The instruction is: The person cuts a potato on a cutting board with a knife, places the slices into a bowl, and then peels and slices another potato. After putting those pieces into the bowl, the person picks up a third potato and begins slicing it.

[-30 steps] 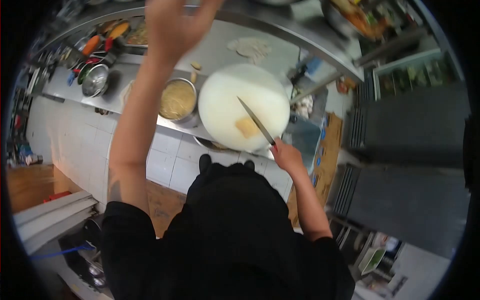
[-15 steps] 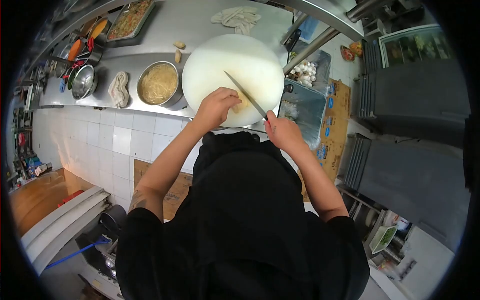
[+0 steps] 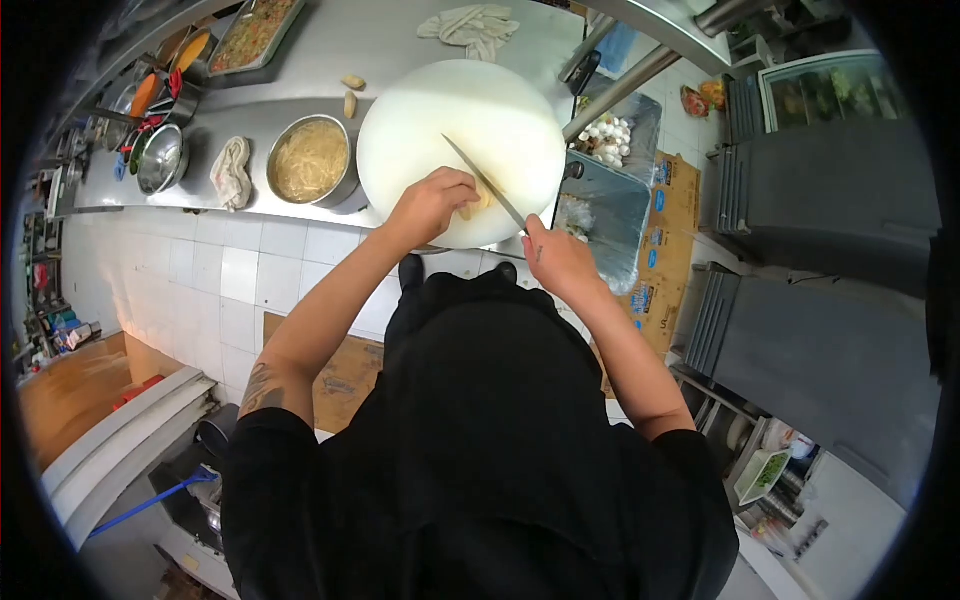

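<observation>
A large round white cutting board [image 3: 425,115] lies at the counter's front edge. On its near part, the curled fingers of my left hand [image 3: 433,206] hold down a pale yellow vegetable [image 3: 485,203], partly sliced; its exact kind I cannot make out. My right hand [image 3: 560,258] is closed round the handle of a long kitchen knife [image 3: 482,177]. The blade slants across the board, tip pointing away and left, right beside the vegetable and my left fingertips. Left of the board stands a metal bowl [image 3: 346,188] full of pale shreds [image 3: 311,160].
Two small pale tubers [image 3: 350,104] lie behind the bowl. Cloths rest on the counter [image 3: 232,172] and behind the board [image 3: 468,30]. A tray of chopped food [image 3: 252,38] sits back left. Metal posts [image 3: 625,90] and plastic bins [image 3: 605,205] stand to the right.
The view has shifted slightly, with board and bowl a little higher and further left in it. Both hands keep their places at the vegetable and knife.
</observation>
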`<state>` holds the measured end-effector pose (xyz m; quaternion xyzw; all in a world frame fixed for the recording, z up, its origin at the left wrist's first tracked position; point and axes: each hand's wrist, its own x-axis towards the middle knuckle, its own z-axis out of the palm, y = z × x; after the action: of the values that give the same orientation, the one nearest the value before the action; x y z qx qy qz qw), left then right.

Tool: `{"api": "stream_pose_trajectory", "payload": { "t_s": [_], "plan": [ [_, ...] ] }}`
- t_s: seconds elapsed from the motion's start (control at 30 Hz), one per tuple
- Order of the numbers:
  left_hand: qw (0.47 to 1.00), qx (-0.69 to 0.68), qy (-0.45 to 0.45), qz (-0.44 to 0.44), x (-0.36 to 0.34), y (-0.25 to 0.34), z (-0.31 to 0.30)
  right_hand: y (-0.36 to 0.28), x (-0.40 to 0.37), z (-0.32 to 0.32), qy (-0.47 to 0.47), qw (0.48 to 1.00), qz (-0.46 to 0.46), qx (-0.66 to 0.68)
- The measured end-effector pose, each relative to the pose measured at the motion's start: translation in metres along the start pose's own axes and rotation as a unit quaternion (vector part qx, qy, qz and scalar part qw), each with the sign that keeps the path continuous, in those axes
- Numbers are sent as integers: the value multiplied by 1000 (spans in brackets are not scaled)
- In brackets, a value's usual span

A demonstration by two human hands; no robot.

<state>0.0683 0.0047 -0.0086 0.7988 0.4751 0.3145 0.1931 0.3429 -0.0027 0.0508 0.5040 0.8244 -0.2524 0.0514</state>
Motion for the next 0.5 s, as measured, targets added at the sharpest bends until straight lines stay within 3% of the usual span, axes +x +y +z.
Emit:
{"api": "stream_pose_trajectory", "payload": {
  "t_s": [0.5],
  "plan": [
    [999, -3, -46, 4, 2, -8, -1, -10, -14, -12, 15, 998, -11, -58]
  ]
}}
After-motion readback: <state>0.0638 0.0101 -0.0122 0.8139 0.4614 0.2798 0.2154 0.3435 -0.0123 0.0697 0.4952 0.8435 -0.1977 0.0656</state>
